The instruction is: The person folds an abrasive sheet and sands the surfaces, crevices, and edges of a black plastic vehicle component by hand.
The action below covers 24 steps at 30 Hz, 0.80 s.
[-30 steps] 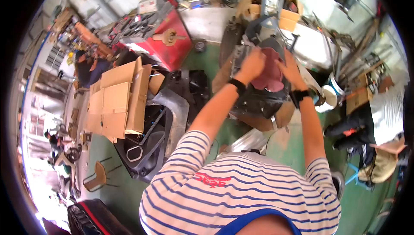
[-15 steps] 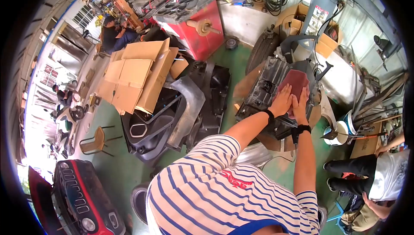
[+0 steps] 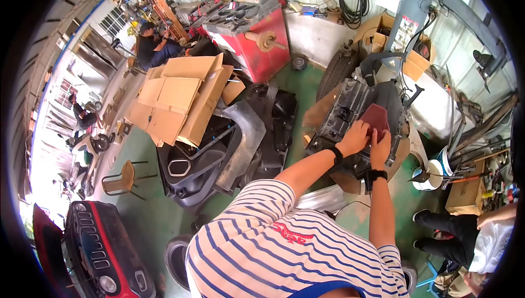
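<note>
Now, seemingly arranging maroon cloth point(image 3: 375, 118) atop black unit point(image 3: 348, 101); left hand point(image 3: 355, 138), right hand point(image 3: 380, 149) close together, fingers bent, grip unclear; next move probably calls for matched control.

Maroon cloth point(image 3: 375, 117), blue-striped cream shirt point(image 3: 279, 232), red cabinet point(image 3: 262, 46), green floor point(image 3: 142, 205)

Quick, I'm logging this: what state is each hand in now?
Left hand: fingers at the maroon cloth, grip unclear.
Right hand: also at the maroon cloth, grip unclear.
</note>
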Each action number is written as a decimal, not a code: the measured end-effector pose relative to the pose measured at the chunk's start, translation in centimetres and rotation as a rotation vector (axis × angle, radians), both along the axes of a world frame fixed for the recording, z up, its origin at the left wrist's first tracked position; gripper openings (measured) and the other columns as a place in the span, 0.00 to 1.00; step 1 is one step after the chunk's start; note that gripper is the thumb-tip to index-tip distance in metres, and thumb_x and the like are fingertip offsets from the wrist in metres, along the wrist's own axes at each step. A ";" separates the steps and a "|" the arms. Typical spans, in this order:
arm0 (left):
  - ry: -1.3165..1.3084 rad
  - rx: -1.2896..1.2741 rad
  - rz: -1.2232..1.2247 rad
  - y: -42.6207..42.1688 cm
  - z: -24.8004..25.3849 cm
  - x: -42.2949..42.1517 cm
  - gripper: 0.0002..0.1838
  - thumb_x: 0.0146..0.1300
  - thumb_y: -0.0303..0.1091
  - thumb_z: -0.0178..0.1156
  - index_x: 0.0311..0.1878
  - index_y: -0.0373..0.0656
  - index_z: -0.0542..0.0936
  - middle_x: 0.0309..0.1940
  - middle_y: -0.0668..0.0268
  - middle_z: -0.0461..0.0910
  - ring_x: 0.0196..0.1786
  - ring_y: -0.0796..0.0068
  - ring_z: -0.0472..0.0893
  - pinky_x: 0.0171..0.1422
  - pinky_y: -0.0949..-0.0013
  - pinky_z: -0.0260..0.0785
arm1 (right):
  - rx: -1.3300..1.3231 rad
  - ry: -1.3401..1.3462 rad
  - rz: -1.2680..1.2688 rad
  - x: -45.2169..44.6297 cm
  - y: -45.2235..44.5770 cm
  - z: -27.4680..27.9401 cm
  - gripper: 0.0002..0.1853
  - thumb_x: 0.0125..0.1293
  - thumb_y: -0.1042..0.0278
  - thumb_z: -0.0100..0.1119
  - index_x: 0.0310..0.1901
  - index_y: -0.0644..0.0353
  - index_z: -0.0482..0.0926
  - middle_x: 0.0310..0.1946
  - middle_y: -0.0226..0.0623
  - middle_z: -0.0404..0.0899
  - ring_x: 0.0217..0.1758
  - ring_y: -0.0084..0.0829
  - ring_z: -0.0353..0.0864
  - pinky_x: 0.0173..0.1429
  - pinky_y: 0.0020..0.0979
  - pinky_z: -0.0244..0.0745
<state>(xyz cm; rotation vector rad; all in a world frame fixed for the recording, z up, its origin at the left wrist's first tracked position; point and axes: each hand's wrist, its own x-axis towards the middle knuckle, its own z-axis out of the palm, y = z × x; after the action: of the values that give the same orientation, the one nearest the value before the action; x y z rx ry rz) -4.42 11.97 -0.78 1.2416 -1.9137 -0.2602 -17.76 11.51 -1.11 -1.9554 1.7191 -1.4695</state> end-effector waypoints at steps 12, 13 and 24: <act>-0.484 0.273 -0.564 14.8 3.9 8.4 0.11 0.57 0.28 0.53 0.44 0.43 0.72 0.37 0.58 0.74 0.37 0.53 0.77 0.41 0.56 0.70 | 0.520 0.646 0.682 -8.2 15.4 4.4 0.15 0.53 0.61 0.67 0.41 0.55 0.79 0.31 0.40 0.78 0.36 0.46 0.79 0.38 0.40 0.73; -0.553 0.211 -0.589 15.1 3.5 8.9 0.12 0.57 0.27 0.54 0.46 0.43 0.72 0.38 0.58 0.74 0.36 0.53 0.78 0.39 0.56 0.71 | 0.533 0.642 0.680 -8.8 15.8 4.5 0.15 0.53 0.61 0.67 0.41 0.55 0.79 0.31 0.40 0.78 0.36 0.46 0.79 0.38 0.40 0.73; -0.358 0.195 -0.602 13.6 2.9 4.7 0.35 0.60 0.48 0.62 0.67 0.41 0.66 0.66 0.51 0.66 0.62 0.52 0.72 0.59 0.59 0.69 | 0.406 0.362 0.734 -4.8 15.8 11.3 0.14 0.54 0.67 0.66 0.43 0.55 0.79 0.33 0.38 0.79 0.36 0.44 0.80 0.39 0.39 0.75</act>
<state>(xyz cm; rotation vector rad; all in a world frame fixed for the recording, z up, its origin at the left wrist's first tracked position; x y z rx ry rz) 0.26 25.54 2.17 0.8350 -2.6025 -0.5779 -22.52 27.29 10.14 -2.3164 1.0588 -0.5027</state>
